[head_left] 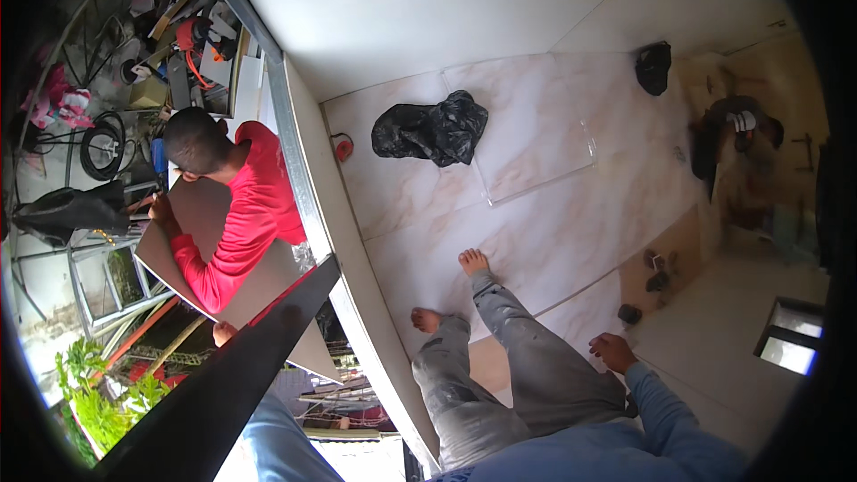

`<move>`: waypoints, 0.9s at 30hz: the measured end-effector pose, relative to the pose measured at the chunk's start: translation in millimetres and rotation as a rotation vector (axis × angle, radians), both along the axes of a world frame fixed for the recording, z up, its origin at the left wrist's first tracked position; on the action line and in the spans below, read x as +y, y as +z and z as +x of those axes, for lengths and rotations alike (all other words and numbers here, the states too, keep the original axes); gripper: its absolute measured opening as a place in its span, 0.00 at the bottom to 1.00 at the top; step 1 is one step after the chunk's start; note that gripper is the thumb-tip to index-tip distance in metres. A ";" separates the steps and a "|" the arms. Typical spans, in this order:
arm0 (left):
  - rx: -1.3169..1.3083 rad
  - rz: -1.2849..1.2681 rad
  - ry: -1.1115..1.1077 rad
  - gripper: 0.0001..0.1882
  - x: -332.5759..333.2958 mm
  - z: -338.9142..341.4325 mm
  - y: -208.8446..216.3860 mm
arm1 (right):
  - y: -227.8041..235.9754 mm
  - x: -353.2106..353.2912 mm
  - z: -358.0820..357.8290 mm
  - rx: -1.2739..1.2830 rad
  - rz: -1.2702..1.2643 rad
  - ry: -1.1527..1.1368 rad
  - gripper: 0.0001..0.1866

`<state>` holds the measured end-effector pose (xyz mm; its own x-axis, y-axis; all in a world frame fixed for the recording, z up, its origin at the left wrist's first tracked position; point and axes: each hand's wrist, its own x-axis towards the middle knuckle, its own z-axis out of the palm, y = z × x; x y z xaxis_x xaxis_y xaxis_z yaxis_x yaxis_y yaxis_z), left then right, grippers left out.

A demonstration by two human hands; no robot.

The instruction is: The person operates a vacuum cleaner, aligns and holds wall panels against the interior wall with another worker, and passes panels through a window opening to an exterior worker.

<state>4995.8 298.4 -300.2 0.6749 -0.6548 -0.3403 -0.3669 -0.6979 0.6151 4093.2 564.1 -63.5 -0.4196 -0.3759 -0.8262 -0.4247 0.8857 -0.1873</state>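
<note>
On the left, beyond the wall opening, is a large flat grey-brown board [201, 219]. My left sleeve passes behind a dark beam. Past the beam, part of my left hand [223, 332] shows closed at the board's lower edge; the rest is hidden. A co-worker in a red top [254, 187] leans over the same board, one hand at its far left edge. My right hand [613, 353] hangs beside my right leg with its fingers curled in, and nothing shows in it.
The dark beam [232, 366] slants across the opening beside the wall edge [344, 295]. A black plastic bag [433, 129] and a red tape measure [344, 150] lie on the marbled floor [553, 205]. Another person [736, 125] is at the far right. Outside are cables, scrap and a metal ladder.
</note>
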 end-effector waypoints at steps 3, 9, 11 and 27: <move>0.092 0.009 0.023 0.13 4.5 -1.7 -9.1 | -3.6 -13.7 9.4 -0.015 0.004 0.048 0.20; 0.292 0.043 0.043 0.13 9.4 -36.9 -28.1 | -29.4 -27.0 10.3 -0.050 -0.034 0.093 0.19; 0.352 0.064 0.053 0.13 22.7 -55.4 -27.9 | -34.0 -33.4 9.5 -0.084 -0.077 0.088 0.19; -0.039 0.528 -0.186 0.15 280.7 -303.9 118.5 | -42.9 -57.1 -6.3 -0.259 -0.084 -0.080 0.23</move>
